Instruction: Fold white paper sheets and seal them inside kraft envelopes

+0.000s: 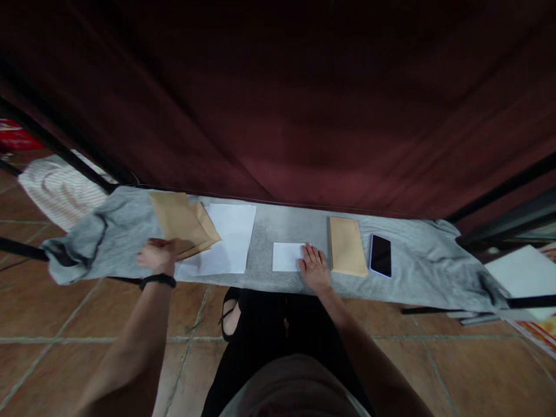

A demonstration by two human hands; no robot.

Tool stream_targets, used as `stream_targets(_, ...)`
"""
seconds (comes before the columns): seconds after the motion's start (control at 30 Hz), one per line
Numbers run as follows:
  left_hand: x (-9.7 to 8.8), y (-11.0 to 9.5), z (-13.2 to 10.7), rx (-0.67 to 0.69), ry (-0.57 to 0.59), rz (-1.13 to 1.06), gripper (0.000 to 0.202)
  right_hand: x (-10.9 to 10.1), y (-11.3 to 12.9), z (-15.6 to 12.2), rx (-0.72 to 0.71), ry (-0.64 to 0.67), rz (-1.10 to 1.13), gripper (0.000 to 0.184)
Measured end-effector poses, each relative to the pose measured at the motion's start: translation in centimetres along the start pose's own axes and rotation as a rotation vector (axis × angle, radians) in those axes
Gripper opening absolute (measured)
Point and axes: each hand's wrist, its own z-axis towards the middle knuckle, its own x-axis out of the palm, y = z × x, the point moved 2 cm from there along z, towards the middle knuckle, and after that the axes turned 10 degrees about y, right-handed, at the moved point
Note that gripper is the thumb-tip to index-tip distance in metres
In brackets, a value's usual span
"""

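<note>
My left hand (157, 255), with a black band on the wrist, is closed on the near edge of a stack of brown envelopes (181, 222) lying partly over white paper sheets (228, 237). My right hand (313, 267) lies flat with fingers stretched, pressing the right side of a small folded white paper (285, 256). Both rest on a narrow table covered with grey cloth (269, 229). To the right of that hand lie another brown envelope (346, 245) and a black phone (381, 255).
A dark red curtain (304, 104) hangs right behind the table. A striped cloth (61, 188) lies at far left, white paper sheets (523, 272) at far right. Brown tiled floor (65, 330) runs below, and my dark-clothed legs stand at the table's front.
</note>
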Motion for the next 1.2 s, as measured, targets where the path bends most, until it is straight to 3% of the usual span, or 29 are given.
stream_targets(0.1, -1.2, -0.7, -1.4, -0.092, -0.186, -0.406, 0.038, 0.0, 0.0, -0.1, 0.003, -0.001, 0.033, 0.054)
stream_targets(0.13, -1.2, -1.0, -2.2, -0.119, -0.17, -0.543, 0.036, -0.1, 0.0, -0.1, 0.002, 0.0, 0.048, 0.054)
stream_targets(0.2, 0.0, -1.5, -4.1, -0.172, -0.032, -0.687, 0.032, -0.4, 0.1, -0.1, 0.002, -0.006, 0.1, 0.054)
stream_targets(0.3, 4.1, -1.9, -8.5, -0.252, 0.212, -0.792, 0.026, -1.2, 0.6, 0.1, 0.023, -0.046, 0.29, 0.052)
stream_targets(0.4, 9.6, -2.0, -13.8, -0.348, 0.449, -1.061, 0.02, -2.4, 1.9, 0.4, 0.066, -0.056, 0.694, 0.054)
stream_targets(0.53, 15.0, -2.0, -18.9, -0.387, 0.553, -1.198, 0.026, -3.4, 4.7, 0.6, 0.121, 0.169, 1.433, 0.061)
stream_targets(0.63, 17.1, -1.5, -20.9, -0.424, 0.636, -1.216, 0.029, -3.6, 5.9, 0.6, 0.207, 0.28, 1.72, 0.059)
stream_targets(0.77, 18.2, -0.4, -22.0, -0.489, 0.681, -1.184, 0.029, -3.0, 5.7, 0.3, 0.413, 0.256, 1.746, 0.037)
stream_targets(0.9, 18.4, 0.1, -22.3, -0.529, 0.73, -1.172, 0.029, -2.6, 5.1, -0.1, 0.445, 0.306, 1.756, 0.026)
stream_targets(1.07, 18.2, 1.2, -23.2, -0.506, 0.849, -1.099, 0.027, -3.0, 4.3, -0.1, 0.284, 0.447, 1.697, 0.027)
stream_targets(1.13, 18.0, 2.0, -24.1, -0.472, 0.94, -0.974, 0.024, -3.3, 3.7, 0.1, 0.175, 0.388, 1.569, 0.021)
stream_targets(1.2, 17.4, 2.6, -24.7, -0.294, 1.033, -0.728, 0.028, -3.4, 3.1, 0.4, 0.106, 0.288, 1.419, 0.014)
